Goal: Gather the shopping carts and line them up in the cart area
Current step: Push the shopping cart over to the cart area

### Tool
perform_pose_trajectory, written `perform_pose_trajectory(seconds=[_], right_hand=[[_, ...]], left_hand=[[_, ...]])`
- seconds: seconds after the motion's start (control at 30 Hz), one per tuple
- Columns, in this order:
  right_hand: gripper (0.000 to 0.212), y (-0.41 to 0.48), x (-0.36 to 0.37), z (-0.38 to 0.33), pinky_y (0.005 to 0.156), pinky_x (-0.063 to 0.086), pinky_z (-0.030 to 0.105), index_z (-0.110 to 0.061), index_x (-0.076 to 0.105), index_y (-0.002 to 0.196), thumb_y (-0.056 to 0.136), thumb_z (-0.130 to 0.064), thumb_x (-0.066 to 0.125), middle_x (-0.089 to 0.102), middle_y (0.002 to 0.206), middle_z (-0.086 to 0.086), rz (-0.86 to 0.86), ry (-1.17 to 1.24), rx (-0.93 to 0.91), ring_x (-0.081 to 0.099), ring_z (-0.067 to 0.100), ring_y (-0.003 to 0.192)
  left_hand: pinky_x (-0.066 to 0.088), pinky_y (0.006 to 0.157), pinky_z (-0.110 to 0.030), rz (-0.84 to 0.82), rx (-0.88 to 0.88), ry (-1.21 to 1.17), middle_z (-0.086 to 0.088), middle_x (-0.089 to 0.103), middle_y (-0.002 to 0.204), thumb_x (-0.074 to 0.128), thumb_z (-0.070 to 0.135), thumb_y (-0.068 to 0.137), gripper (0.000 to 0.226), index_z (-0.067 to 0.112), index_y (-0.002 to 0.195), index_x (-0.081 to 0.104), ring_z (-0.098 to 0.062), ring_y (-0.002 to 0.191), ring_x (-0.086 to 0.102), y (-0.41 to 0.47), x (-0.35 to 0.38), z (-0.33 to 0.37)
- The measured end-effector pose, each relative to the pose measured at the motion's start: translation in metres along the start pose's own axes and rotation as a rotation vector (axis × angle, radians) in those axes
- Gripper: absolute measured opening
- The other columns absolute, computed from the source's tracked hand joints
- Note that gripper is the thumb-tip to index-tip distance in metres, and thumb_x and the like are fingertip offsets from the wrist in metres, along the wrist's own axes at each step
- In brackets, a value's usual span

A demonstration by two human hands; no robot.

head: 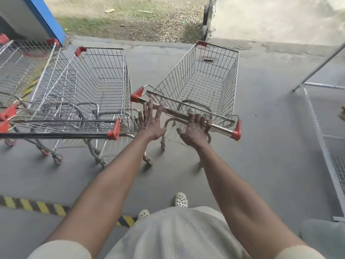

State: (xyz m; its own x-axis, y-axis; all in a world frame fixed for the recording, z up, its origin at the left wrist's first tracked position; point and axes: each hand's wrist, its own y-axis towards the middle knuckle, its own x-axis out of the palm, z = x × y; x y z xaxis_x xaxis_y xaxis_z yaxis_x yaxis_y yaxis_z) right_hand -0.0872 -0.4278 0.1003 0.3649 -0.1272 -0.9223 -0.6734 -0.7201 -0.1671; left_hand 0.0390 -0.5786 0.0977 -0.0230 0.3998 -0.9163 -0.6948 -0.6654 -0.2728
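A wire shopping cart (201, 81) with red corner caps stands ahead of me on the grey floor, angled slightly right. My right hand (196, 128) curls over its metal handle bar (218, 128). My left hand (150, 121) is flat against the same bar further left, fingers spread and straight. To the left stands a second cart (97, 86) with its own handle (56, 135) across the near side. More carts (22, 71) are nested behind it at the far left.
A blue-edged wall (46, 17) rises behind the left carts. A yellow-black striped strip (33, 204) crosses the floor near my feet. Wire fence panels (328, 146) and a slanted pole (321, 66) stand at the right. Grass and dirt lie beyond the pavement.
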Motion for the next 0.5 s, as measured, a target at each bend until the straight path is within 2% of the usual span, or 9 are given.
perform_pose_trajectory(seconds=[0.07,0.13,0.2,0.4,0.5], right_hand=[[0.085,0.016,-0.006,0.001,0.122,-0.006,0.052,-0.030,0.010,0.155,0.091,-0.058,0.059,0.017,0.149,0.002,-0.064,0.035,-0.028,0.007,0.026,0.149],[0.096,0.027,-0.010,0.003,0.117,-0.024,0.048,-0.031,-0.006,0.161,0.093,-0.059,0.056,-0.004,0.167,0.000,-0.132,0.013,-0.035,-0.012,0.024,0.156],[0.100,0.034,-0.011,0.006,0.112,-0.031,0.045,-0.031,-0.016,0.162,0.095,-0.060,0.054,-0.021,0.169,-0.001,-0.128,-0.057,-0.060,-0.025,0.022,0.154],[0.102,0.044,-0.014,0.019,0.117,-0.029,0.048,-0.031,-0.021,0.160,0.096,-0.058,0.053,-0.026,0.168,0.001,-0.091,-0.118,-0.137,-0.031,0.022,0.152],[0.102,0.037,-0.008,0.025,0.123,-0.017,0.054,-0.028,-0.018,0.162,0.095,-0.056,0.054,-0.026,0.168,0.004,0.018,-0.186,-0.173,-0.029,0.024,0.153]], left_hand=[[-0.010,0.122,-0.057,-0.020,0.042,-0.056,0.004,-0.051,0.152,0.066,0.050,0.091,0.109,0.048,0.153,-0.024,-0.024,0.147,-0.037,0.000,0.000,0.011],[-0.011,0.123,-0.054,-0.038,0.078,-0.083,0.006,-0.050,0.153,0.066,0.049,0.091,0.107,0.047,0.155,-0.021,-0.022,0.149,-0.033,0.002,0.004,0.021],[-0.007,0.125,-0.054,-0.028,0.101,-0.068,0.007,-0.049,0.153,0.069,0.045,0.090,0.110,0.047,0.154,-0.022,-0.021,0.150,-0.030,0.006,0.006,0.031],[-0.008,0.125,-0.048,-0.034,0.074,-0.065,0.005,-0.047,0.155,0.069,0.039,0.091,0.111,0.043,0.156,-0.021,-0.022,0.151,-0.028,0.017,0.004,0.057],[-0.006,0.126,-0.049,-0.007,0.062,-0.052,0.002,-0.046,0.156,0.070,0.033,0.089,0.113,0.041,0.156,-0.021,-0.023,0.152,-0.027,0.017,0.004,0.065]])
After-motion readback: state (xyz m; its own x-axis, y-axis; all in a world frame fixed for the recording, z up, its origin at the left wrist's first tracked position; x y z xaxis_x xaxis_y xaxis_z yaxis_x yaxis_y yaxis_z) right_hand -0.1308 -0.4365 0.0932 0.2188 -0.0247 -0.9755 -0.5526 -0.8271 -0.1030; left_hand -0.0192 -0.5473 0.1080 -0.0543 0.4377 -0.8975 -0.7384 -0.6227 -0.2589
